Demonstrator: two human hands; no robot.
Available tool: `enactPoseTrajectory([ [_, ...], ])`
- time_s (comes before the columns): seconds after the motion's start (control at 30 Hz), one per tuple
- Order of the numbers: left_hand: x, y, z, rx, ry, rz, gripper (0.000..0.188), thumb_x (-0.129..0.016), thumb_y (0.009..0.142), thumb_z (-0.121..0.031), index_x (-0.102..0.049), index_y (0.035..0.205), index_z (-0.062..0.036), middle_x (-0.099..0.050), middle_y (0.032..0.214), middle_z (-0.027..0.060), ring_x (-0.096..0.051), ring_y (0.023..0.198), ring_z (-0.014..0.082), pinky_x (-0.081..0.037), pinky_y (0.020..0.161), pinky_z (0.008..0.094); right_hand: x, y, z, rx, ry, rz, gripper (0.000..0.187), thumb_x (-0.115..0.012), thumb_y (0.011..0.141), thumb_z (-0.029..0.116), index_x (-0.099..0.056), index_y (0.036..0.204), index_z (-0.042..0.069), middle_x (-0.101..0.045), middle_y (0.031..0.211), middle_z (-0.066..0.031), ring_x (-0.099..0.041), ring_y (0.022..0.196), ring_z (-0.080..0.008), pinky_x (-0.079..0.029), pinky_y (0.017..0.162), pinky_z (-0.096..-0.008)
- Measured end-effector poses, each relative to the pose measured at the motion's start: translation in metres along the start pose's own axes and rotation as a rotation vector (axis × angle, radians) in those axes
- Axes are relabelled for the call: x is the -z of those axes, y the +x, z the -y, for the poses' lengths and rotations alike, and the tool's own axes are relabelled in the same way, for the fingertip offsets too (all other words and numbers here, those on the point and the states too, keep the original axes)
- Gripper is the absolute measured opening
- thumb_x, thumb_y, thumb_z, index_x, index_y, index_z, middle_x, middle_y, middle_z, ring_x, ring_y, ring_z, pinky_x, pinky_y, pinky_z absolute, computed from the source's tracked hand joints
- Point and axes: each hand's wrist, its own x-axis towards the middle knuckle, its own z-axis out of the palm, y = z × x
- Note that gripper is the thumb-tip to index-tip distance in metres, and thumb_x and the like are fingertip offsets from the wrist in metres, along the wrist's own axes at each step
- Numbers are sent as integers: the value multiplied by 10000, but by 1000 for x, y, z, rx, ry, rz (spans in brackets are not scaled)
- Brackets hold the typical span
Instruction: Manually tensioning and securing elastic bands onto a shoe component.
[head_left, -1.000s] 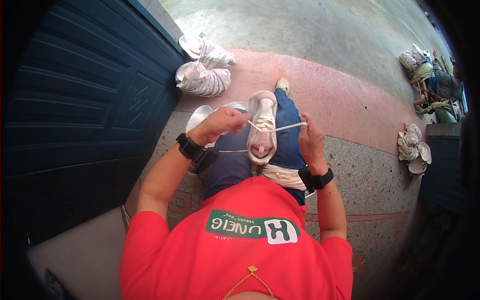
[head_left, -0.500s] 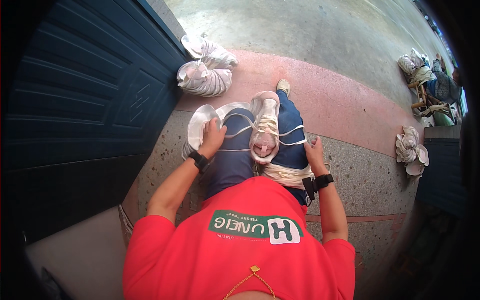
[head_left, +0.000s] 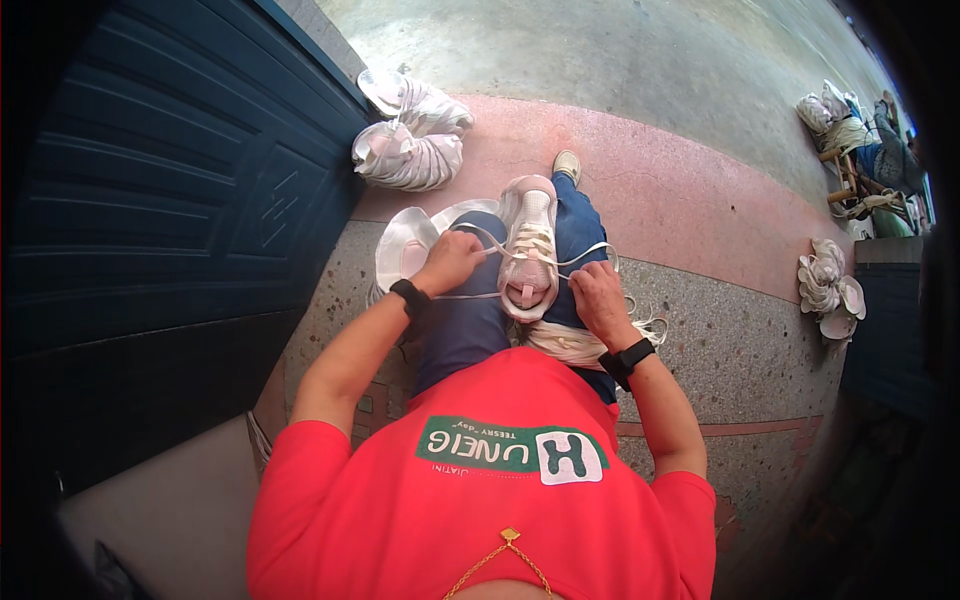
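Observation:
A pale pink and white shoe upper (head_left: pixel 527 262) lies between my thighs, its toe pointing away from me. A white shoelace (head_left: pixel 575 258) is threaded through its upper eyelets, with loose ends running out to both sides. My left hand (head_left: pixel 452 264) is closed in a pinch on the lace to the left of the shoe, above my knee. Just right of the shoe, my right hand (head_left: pixel 600 300) pinches the lace on its side, and a loop of it stands above the fingers. A bunch of cream laces (head_left: pixel 568 346) lies across my right thigh.
Beside my left leg rests a stack of white uppers (head_left: pixel 402 246). More bundled uppers (head_left: pixel 408 160) sit by the dark blue door (head_left: pixel 190 180). On the right, another bundle (head_left: pixel 830 290) lies on the floor near a cluttered wooden stool (head_left: pixel 850 180).
Both hands have moved inward toward the shoe, the right one farther. The lace between them has gone slacker and now loops up on the right.

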Motion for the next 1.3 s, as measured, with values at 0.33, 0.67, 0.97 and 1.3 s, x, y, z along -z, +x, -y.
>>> enactPoseTrajectory([
  [0.33, 219, 47, 11, 201, -1424, -400, 204, -548, 1090, -191, -604, 1199, -28, -462, 703, -42, -425, 573, 66, -401, 560, 263, 4, 25, 8, -122, 103, 299, 190, -552, 956, 160, -698, 901, 52, -710, 841, -189, -686, 851, -409, -490, 820, -501],
  [0.67, 47, -11, -21, 226, -668, 127, 217, -656, 1020, -190, -753, 1095, -11, -670, 794, 1, -599, 714, 69, -495, 673, 238, -12, 34, -4, -219, -37, 172, 194, -584, 985, 210, -745, 979, 104, -741, 884, -117, -693, 904, -343, -445, 842, -490],
  [0.97, -19, -28, -30, 124, -178, 51, 324, -648, 979, -314, -770, 1047, -21, -775, 955, 144, -745, 886, 275, -563, 787, 391, -7, 48, 14, -35, -147, 160, 139, -617, 916, 180, -733, 847, 149, -730, 817, -63, -690, 879, -263, -411, 826, -459],
  [1.3, -38, -6, -16, 167, -88, -135, 304, -540, 968, -259, -739, 920, -35, -720, 924, 241, -699, 909, 441, -541, 809, 531, -32, 39, 2, -100, -110, 203, 75, -617, 892, 139, -683, 898, 104, -710, 878, -117, -668, 886, -326, -442, 780, -480],
])
